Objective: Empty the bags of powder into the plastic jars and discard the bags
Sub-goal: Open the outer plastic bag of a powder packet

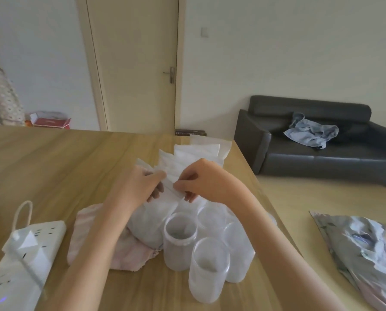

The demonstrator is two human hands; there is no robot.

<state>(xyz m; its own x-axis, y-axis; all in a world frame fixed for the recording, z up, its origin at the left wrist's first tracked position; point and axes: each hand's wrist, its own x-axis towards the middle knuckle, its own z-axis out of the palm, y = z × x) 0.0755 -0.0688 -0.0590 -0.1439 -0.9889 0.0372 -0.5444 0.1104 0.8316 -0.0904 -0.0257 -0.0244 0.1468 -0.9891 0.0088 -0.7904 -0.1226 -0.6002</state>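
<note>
A clear bag of white powder (151, 218) stands on the wooden table (53, 167), behind a cluster of translucent plastic jars. My left hand (140, 187) and my right hand (201, 180) both pinch the bag's top edge, a finger's width apart. The nearest jar (207, 270) and the jar behind it (179, 239) stand open and upright; two more jars (237, 250) are to their right. Several flat white bags (194, 153) lie fanned out beyond my hands.
A white power strip (23, 259) with a looped cord lies at the near left. Pinkish crumpled plastic (111, 250) sits under my left forearm. A crumpled silver-grey bag (364, 252) lies on the floor to the right. A black sofa (317, 140) stands beyond the table's right edge.
</note>
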